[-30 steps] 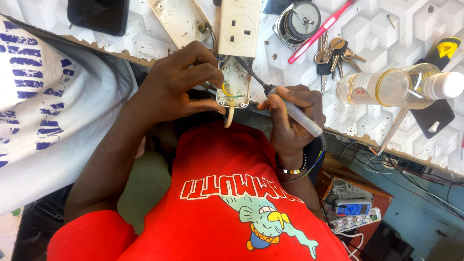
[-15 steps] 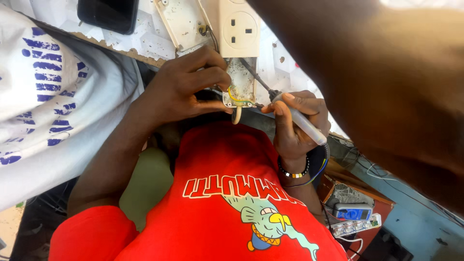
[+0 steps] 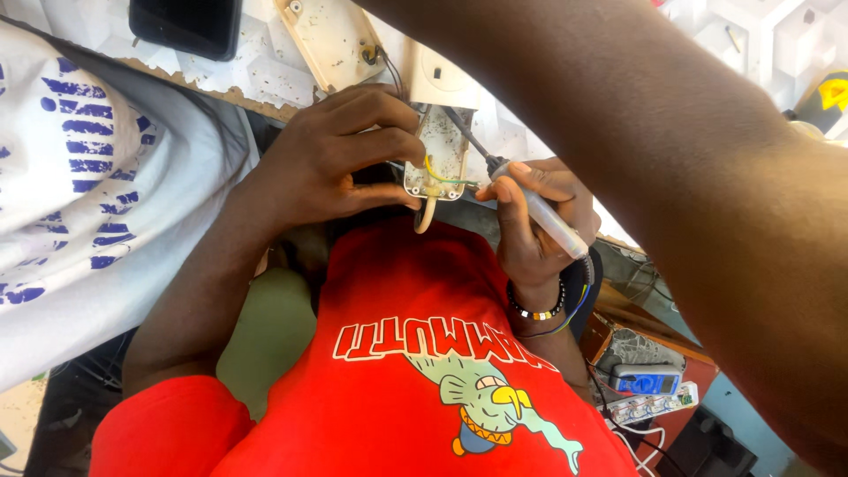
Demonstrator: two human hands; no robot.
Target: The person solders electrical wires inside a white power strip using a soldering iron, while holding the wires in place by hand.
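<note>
Opened socket held at the bench edge, screwdriver tip inside it.

The left hand (image 3: 340,159) pinched the open socket casing (image 3: 439,159) with fingers curled tight, steadying its wiring face up at the table edge (image 3: 265,84). The right hand (image 3: 534,225) gripped a screwdriver (image 3: 530,208) like a pen for fine control. Another person's forearm (image 3: 689,177) crossed above.

Dark phone screen (image 3: 187,25), black rectangle, lies face up at the top left on the white patterned surface (image 3: 256,66). Small blue handheld meter with a pale grey display (image 3: 647,380) sits lower right, just above a white power strip (image 3: 649,406). Yellow-and-black label (image 3: 830,93) at the far right edge, partly cut off.
</note>
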